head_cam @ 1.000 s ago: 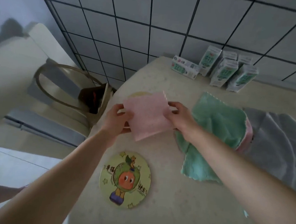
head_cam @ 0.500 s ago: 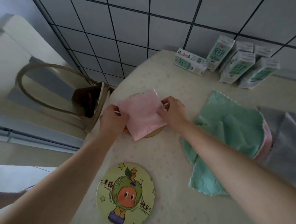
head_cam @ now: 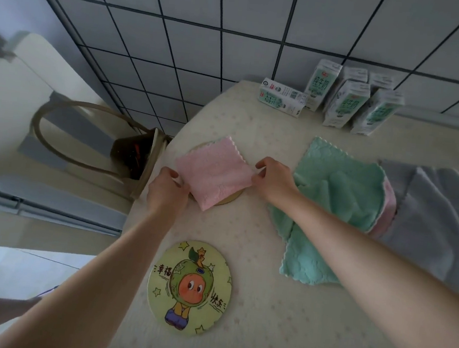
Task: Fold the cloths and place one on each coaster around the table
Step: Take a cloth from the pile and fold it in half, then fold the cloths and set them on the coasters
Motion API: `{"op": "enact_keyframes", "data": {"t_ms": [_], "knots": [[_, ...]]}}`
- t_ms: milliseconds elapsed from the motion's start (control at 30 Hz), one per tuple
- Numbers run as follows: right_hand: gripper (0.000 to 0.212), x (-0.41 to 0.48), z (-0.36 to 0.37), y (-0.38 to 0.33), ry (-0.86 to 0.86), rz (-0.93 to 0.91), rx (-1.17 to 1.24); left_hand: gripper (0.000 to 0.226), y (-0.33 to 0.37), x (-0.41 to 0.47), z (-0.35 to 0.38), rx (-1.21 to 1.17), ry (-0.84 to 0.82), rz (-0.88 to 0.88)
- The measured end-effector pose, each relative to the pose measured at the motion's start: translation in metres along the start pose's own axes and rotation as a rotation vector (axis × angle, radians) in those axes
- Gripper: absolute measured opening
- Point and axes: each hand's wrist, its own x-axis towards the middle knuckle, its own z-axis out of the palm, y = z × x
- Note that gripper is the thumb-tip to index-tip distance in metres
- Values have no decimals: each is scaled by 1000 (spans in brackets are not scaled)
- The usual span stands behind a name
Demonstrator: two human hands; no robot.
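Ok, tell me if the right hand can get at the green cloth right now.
Probably yes: the green cloth lies uncovered beside the right hand, though that hand pinches the pink cloth and must let go first.

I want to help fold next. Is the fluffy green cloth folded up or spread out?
Spread out: the fluffy green cloth lies open and wrinkled on the cream table, not squared up.

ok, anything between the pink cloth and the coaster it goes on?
Nothing visible. The folded pink cloth lies directly on the far coaster, whose rim shows at the cloth's edges. The left hand and the right hand pinch opposite corners of it. The green cloth lies off to the right, apart.
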Motion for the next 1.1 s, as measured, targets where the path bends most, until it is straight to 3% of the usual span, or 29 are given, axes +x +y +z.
{"op": "enact_keyframes", "data": {"t_ms": [267, 567, 800, 900, 1033, 1100], "knots": [[29, -94, -31, 40, 112, -63, -45, 28, 23, -82, 5, 211, -96, 299], [19, -190, -62, 144, 245, -69, -123, 28, 52, -188, 71, 406, -281, 654], [17, -221, -100, 227, 414, 40, -300, 34, 110, -239, 123, 501, -346, 965], [30, -229, -113, 247, 375, 91, -397, 25, 134, -253, 149, 516, -324, 1124], [43, -236, -117, 275, 329, 149, -437, 52, 152, -259, 190, 682, -365, 1321], [38, -240, -114, 285, 349, 108, -448, 60, 158, -260, 205, 776, -394, 1347]]}}
